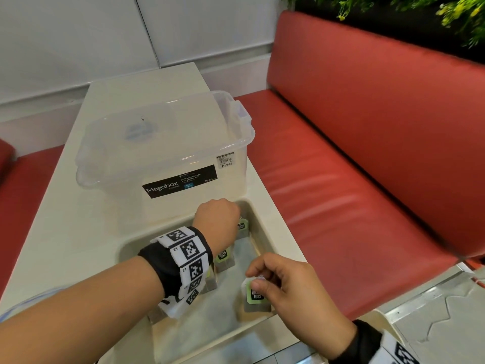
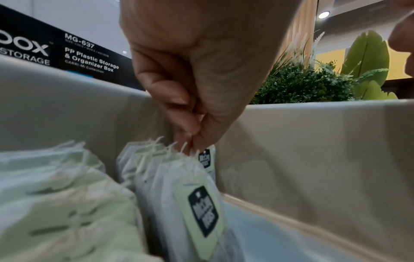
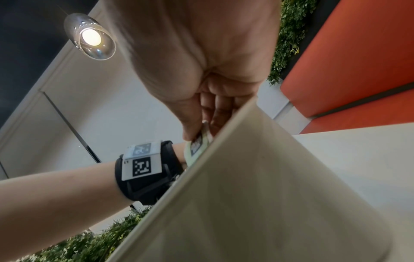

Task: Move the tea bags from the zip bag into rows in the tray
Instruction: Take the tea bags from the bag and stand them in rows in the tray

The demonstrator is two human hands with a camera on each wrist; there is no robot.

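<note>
A beige tray [image 1: 265, 219] sits on the table near me, with tea bags standing in it. My left hand [image 1: 237, 216] reaches into its far right corner. In the left wrist view, my left hand [image 2: 190, 143] pinches the top and strings of a tea bag [image 2: 207, 159] at the end of a row [image 2: 179, 186]. My right hand [image 1: 256, 279] hovers over the tray's near right part and pinches a tea bag [image 1: 254, 298] with a green tag by its top. The right wrist view shows that tea bag [image 3: 197, 147] just above the tray wall [image 3: 246, 195]. I cannot pick out the zip bag for certain.
A clear lidded storage box [image 1: 162, 143] stands on the table right behind the tray. A red bench [image 1: 354, 193] runs along the right. More tea bags [image 2: 67, 195] fill the tray's left side. A faint clear plastic edge [image 1: 26, 298] shows at the table's left.
</note>
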